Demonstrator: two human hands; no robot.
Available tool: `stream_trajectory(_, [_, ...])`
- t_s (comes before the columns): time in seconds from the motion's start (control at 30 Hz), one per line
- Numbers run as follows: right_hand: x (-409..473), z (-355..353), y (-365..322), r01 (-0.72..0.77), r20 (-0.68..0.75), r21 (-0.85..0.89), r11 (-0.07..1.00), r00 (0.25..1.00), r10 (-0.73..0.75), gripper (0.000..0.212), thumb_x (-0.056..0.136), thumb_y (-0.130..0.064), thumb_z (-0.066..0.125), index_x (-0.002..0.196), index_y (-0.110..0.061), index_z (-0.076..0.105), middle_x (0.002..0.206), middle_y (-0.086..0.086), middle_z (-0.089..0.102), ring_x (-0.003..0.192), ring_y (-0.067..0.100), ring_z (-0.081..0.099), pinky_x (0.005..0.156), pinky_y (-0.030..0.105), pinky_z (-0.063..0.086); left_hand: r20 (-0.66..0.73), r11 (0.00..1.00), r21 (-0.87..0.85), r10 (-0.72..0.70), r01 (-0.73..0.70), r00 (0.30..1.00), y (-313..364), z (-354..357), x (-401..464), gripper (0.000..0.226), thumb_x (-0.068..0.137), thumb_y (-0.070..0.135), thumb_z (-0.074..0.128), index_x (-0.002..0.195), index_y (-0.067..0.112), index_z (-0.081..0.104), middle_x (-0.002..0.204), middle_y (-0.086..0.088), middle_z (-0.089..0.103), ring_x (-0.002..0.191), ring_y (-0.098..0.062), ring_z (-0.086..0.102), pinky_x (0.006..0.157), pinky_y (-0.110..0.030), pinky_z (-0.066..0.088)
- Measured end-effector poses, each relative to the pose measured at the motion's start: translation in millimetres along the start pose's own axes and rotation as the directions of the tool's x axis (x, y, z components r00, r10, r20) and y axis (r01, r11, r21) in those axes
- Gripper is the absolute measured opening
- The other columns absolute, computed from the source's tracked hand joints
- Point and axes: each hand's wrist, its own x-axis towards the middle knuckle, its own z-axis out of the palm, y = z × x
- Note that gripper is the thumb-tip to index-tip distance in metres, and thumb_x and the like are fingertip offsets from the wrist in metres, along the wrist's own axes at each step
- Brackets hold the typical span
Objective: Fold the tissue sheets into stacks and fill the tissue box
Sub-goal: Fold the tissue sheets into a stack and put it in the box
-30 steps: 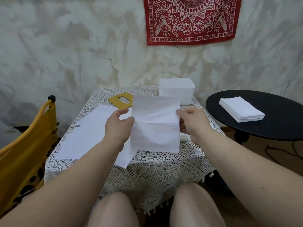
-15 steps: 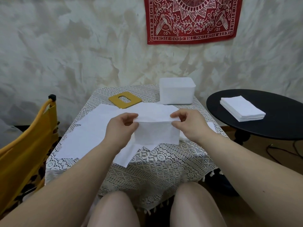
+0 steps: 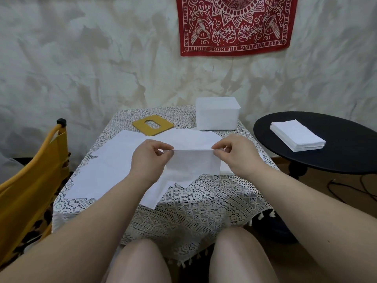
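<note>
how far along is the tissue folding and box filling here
Done: one stack of folded tissues sits on the black round table. In hand: the left hand and right hand pinch the top corners of a tissue sheet, folded over. Left: loose sheets lie unfolded on the lace table, the yellow lid is off, and the white tissue box looks unfilled, though its inside is hidden.

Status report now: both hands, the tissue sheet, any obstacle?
Left hand and right hand pinch top edge of folded tissue sheet. Sheet held above loose sheets on table. Tissue box behind, path clear.
</note>
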Motion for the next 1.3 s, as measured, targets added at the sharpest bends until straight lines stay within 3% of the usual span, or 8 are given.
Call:
stream_trajectory(0.1, [1, -6, 1, 0.028, -0.011, -0.017, 0.999, 1.000, -0.028, 0.004, 0.084, -0.021, 0.068, 0.083, -0.025, 0.070, 0.100, -0.008, 0.053, 0.081, 0.010, 0.050, 0.071, 0.021, 0.032, 0.017, 0.997, 0.050, 0.050, -0.051, 0.999, 4, -2, 2, 0.013, 0.083, 0.023, 0.070, 0.074, 0.031, 0.065, 0.098, 0.011, 0.054, 0.069, -0.002, 0.053, 0.068, -0.022, 0.039])
stream_trajectory(0.2, [1, -21, 0, 0.025, 0.021, -0.019, 1.000, 0.999, -0.025, 0.007, 0.084, -0.019, 0.067, 0.079, -0.025, 0.067, 0.077, -0.015, 0.056, 0.068, 0.007, 0.050, 0.064, 0.022, 0.038, 0.065, 0.999, 0.008, 0.031, -0.031, 0.997, 11, -4, 4, 0.011, 0.083, 0.022, 0.070, 0.074, 0.026, 0.067, 0.069, 0.006, 0.059, 0.048, -0.002, 0.045, 0.047, -0.014, 0.035])
stream_trajectory(0.33, [5, -47, 4, 0.012, 0.047, 0.034, 0.999, 0.999, -0.013, 0.012, 0.082, -0.012, 0.070, 0.073, -0.020, 0.066, 0.066, -0.013, 0.061, 0.055, 0.001, 0.055, 0.061, 0.019, 0.042, 0.107, 0.998, -0.022, 0.058, -0.056, 0.993, 25, 2, 11, 0.007, 0.083, 0.019, 0.071, 0.076, 0.020, 0.068, 0.068, 0.002, 0.066, 0.056, -0.010, 0.052, 0.044, -0.013, 0.037])
stream_trajectory(0.47, [6, -66, 22, -0.079, -0.020, 0.025, 0.997, 0.997, 0.079, 0.015, 0.081, -0.008, 0.069, 0.071, -0.018, 0.064, 0.067, -0.004, 0.066, 0.065, 0.012, 0.066, 0.066, 0.024, 0.050, 0.153, 0.994, 0.050, 0.093, -0.101, 0.984, 39, 34, 20, 0.013, 0.083, 0.018, 0.069, 0.073, 0.024, 0.066, 0.071, 0.008, 0.068, 0.069, -0.012, 0.061, 0.060, -0.021, 0.045])
stream_trajectory(0.6, [14, -87, 40, -0.080, -0.222, -0.144, 0.986, 0.974, 0.047, 0.007, 0.083, -0.014, 0.066, 0.081, -0.019, 0.070, 0.075, -0.007, 0.063, 0.077, 0.014, 0.059, 0.068, 0.020, 0.038, 0.070, 0.989, 0.023, 0.142, -0.144, 0.987, 64, 71, 35, 0.008, 0.086, 0.018, 0.066, 0.084, 0.026, 0.067, 0.081, 0.010, 0.067, 0.076, -0.006, 0.060, 0.068, -0.017, 0.043])
stream_trajectory(0.7, [12, -91, 60, -0.069, -0.277, -0.146, 0.987, 0.961, 0.026, 0.010, 0.085, -0.011, 0.064, 0.090, -0.012, 0.071, 0.088, 0.001, 0.069, 0.085, 0.019, 0.063, 0.083, 0.027, 0.046, 0.032, 0.976, 0.018, 0.215, -0.216, 0.976, 74, 92, 37, 0.010, 0.087, 0.016, 0.065, 0.093, 0.020, 0.071, 0.095, 0.009, 0.069, 0.086, -0.009, 0.064, 0.084, -0.021, 0.049])
stream_trajectory(0.93, [-36, -39, 117, -0.044, -0.052, -0.168, 0.985, 0.998, 0.036, 0.010, 0.082, -0.005, 0.065, 0.089, -0.008, 0.072, 0.102, 0.004, 0.069, 0.096, 0.021, 0.063, 0.090, 0.031, 0.047, 0.283, 0.916, 0.296, 0.185, -0.270, 0.941, 13, 125, -7, 0.013, 0.089, 0.016, 0.062, 0.097, 0.015, 0.072, 0.119, 0.006, 0.065, 0.104, -0.015, 0.062, 0.097, -0.031, 0.046])
stream_trajectory(1.3, [-44, -35, 122, -0.032, -0.022, -0.150, 0.988, 0.999, 0.029, 0.010, 0.083, -0.008, 0.066, 0.091, -0.010, 0.072, 0.114, 0.002, 0.065, 0.103, 0.018, 0.060, 0.092, 0.032, 0.046, 0.283, 0.871, 0.359, 0.240, -0.335, 0.928, 5, 124, -11, 0.018, 0.087, 0.026, 0.063, 0.099, 0.018, 0.073, 0.122, 0.008, 0.062, 0.105, -0.011, 0.059, 0.092, -0.024, 0.044])
